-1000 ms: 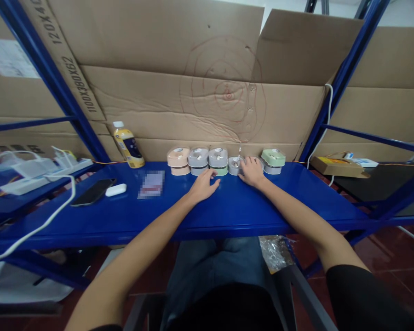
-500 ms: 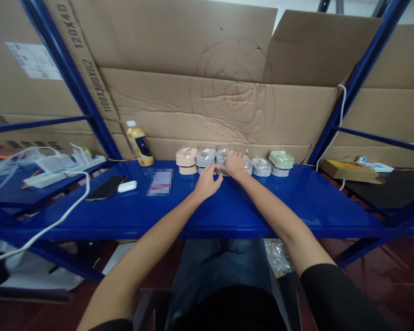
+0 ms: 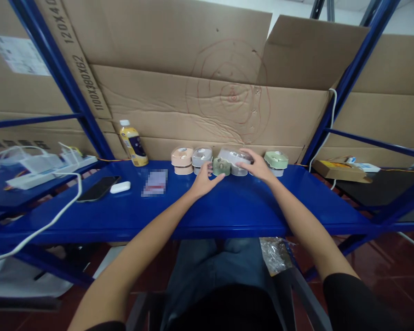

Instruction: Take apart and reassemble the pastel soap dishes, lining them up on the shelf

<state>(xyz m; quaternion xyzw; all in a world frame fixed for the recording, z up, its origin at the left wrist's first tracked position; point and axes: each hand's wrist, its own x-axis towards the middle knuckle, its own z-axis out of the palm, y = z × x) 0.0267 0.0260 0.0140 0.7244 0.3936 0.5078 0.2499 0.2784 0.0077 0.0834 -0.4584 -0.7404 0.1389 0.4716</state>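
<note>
My right hand point(image 3: 258, 166) reaches around the right end of a grey lidded box point(image 3: 232, 155), thumb in front and fingers behind. That box lies tilted on another grey box point(image 3: 239, 172). To the left sits a small green box point(image 3: 221, 167), uncovered from above. Beside it my left hand point(image 3: 203, 181) is open, thumb stretched along its front and fingers near its left side; whether they touch it I cannot tell. A stacked grey box point(image 3: 202, 156) stands behind the left hand, partly hidden. Part of the row is hidden behind my right hand.
A stacked pink box point(image 3: 182, 158) and a stacked green box point(image 3: 276, 160) flank the row on the blue shelf point(image 3: 221, 211). Leftward are a yellow bottle point(image 3: 134, 145), a blurred card point(image 3: 155, 182), a white case point(image 3: 120, 187), a phone point(image 3: 99, 189) and a white cable point(image 3: 51, 223).
My right hand has moved right with the grey box, exposing the green box under it. My left hand has spread its thumb and fingers apart. The view has shifted slightly.
</note>
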